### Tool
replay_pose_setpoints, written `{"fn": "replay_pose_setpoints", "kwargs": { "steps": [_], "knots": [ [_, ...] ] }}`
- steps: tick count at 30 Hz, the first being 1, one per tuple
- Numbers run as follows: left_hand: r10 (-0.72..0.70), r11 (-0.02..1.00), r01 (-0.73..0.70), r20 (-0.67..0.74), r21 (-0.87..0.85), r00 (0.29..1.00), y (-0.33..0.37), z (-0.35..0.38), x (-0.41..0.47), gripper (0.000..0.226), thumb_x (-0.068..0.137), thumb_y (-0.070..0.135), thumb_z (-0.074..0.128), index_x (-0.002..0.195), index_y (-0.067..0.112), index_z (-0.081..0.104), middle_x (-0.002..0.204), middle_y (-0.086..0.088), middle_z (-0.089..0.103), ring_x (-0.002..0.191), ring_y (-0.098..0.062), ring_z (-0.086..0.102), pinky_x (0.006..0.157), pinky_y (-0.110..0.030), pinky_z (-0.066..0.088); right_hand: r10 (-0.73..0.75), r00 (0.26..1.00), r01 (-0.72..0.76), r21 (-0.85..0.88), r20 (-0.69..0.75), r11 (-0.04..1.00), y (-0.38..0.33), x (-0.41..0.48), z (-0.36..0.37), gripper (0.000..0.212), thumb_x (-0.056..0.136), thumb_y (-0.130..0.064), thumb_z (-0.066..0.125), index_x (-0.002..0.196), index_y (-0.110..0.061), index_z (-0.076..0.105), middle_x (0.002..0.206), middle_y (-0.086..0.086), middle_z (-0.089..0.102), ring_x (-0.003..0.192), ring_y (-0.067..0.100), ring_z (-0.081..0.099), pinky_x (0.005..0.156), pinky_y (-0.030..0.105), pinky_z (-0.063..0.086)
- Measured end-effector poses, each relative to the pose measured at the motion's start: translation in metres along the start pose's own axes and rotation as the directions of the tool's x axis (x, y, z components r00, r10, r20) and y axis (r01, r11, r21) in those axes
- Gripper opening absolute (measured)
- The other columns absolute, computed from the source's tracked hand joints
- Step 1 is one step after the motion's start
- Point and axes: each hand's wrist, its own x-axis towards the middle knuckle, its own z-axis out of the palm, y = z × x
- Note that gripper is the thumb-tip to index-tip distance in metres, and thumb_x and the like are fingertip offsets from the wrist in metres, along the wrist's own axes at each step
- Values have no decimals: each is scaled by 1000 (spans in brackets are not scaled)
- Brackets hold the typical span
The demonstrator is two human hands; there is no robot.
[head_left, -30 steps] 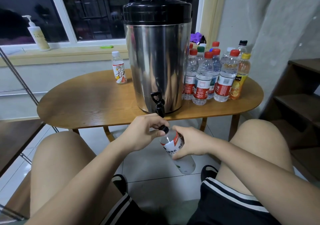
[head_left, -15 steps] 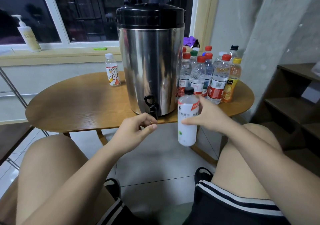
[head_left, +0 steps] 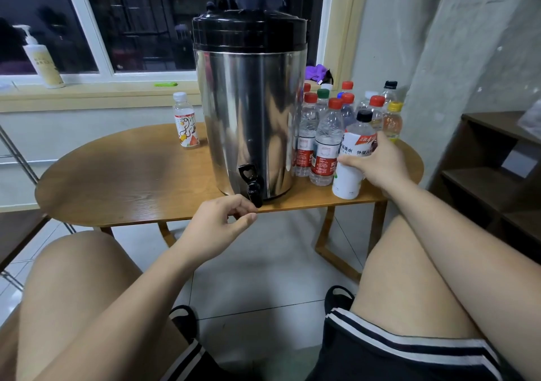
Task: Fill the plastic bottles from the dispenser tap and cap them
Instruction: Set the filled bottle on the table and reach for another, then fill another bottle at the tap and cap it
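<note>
**A:** Where is the bottle?

**B:** The white bottle (head_left: 348,175), with its black cap (head_left: 364,115) on, is to the right of the dispenser (head_left: 248,111). It is low over the front part of the table (head_left: 131,181) and leans a little to the left. I cannot tell whether its base touches the wood.

**A:** Who has it?

**B:** The right hand (head_left: 377,164) does. Its fingers and thumb are wrapped round the labelled middle from the right side.

**A:** And the other hand?

**B:** The left hand (head_left: 216,222) holds nothing. Its fingers are loosely curled (a small gap shows between thumb and forefinger). It is at the table's front edge, just beside the spout of the black tap (head_left: 251,181), and does not grip it.

**A:** What stands around?

**B:** Just behind the held bottle, a group of bottles (head_left: 328,143) stands close together, all capped. Most caps are red, with one green, one black and one yellow. The steel dispenser sits near the middle of the table, its tap facing the person. Well apart on its left, a small bottle (head_left: 186,123) with a white cap stands upright. A pump bottle (head_left: 44,61) is on the window sill (head_left: 96,90), and a dark shelf (head_left: 491,169) is at the right.
</note>
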Motion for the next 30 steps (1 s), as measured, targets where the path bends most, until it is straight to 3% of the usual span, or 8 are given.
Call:
{"fn": "replay_pose_setpoints", "kwargs": {
  "steps": [2, 5, 11, 19, 23, 26, 28, 30],
  "knots": [
    [-1, 1000, 1, 2, 2, 1000, -1, 0, 0, 3, 101, 38, 75, 103, 41, 76, 95, 21, 74, 99, -2, 68, 82, -20, 50, -22, 999, 19, -75, -41, 997, 8, 2, 7, 82, 65, -53, 101, 129, -20, 62, 132, 3, 71, 119, 23, 67, 95, 40, 56],
    [2, 1000, -2, 0, 13, 1000, -2, 0, 0, 3, 100, 39, 76, 102, 41, 76, 94, 22, 74, 98, -2, 68, 82, -22, 51, -36, 998, 29, -119, -57, 992, 13, 1, 14, 89, 67, -47, 102, 134, -12, 56, 140, 11, 64, 130, 31, 59, 103, 43, 51],
    [-14, 999, 13, 20, 47, 1000, -6, 2, 2, 4, 100, 38, 76, 98, 42, 75, 94, 22, 75, 97, -2, 69, 83, -23, 53, -57, 995, 47, -127, -77, 991, 20, 2, 17, 86, 71, -41, 100, 131, -7, 48, 139, 16, 62, 129, 36, 59, 96, 40, 50],
    [-17, 997, 14, 35, 78, 999, -6, 4, 4, 2, 100, 38, 76, 99, 40, 76, 93, 20, 75, 96, -1, 69, 79, -20, 52, -70, 996, 55, -247, -51, 967, 11, 7, 14, 86, 74, -56, 95, 127, -9, 47, 134, 17, 67, 120, 38, 66, 84, 43, 55],
    [-25, 996, 22, 35, 86, 999, -5, 1, 4, 1, 100, 39, 76, 99, 39, 76, 93, 21, 75, 96, 0, 68, 78, -17, 50, 10, 1000, -15, -275, -20, 961, 17, 1, 15, 97, 74, -73, 86, 133, -8, 47, 132, 16, 68, 118, 39, 68, 85, 50, 61],
    [-35, 995, 32, 30, 93, 999, -8, -5, 3, 5, 99, 38, 77, 96, 41, 75, 92, 22, 75, 95, 0, 67, 75, -14, 47, 25, 1000, -22, -273, 5, 962, 14, -17, 17, 81, 80, -77, 78, 116, -9, 55, 107, 10, 71, 95, 32, 71, 72, 44, 58],
    [-39, 994, 37, 17, 99, 999, -10, -13, 3, 6, 99, 38, 78, 94, 41, 75, 90, 22, 75, 94, 1, 67, 75, -15, 47, -31, 997, 46, -255, 64, 966, 3, -36, 20, 63, 87, -74, 74, 93, -13, 56, 82, 5, 67, 76, 24, 66, 62, 40, 49],
    [-52, 993, 50, 13, 107, 999, -12, -23, 5, 4, 99, 40, 78, 95, 39, 76, 90, 20, 75, 94, 2, 66, 75, -19, 49, -90, 984, 122, -212, 156, 970, -10, -59, 27, 54, 90, -70, 74, 85, -20, 56, 71, 0, 64, 68, 18, 63, 59, 37, 44]
  ]
}}
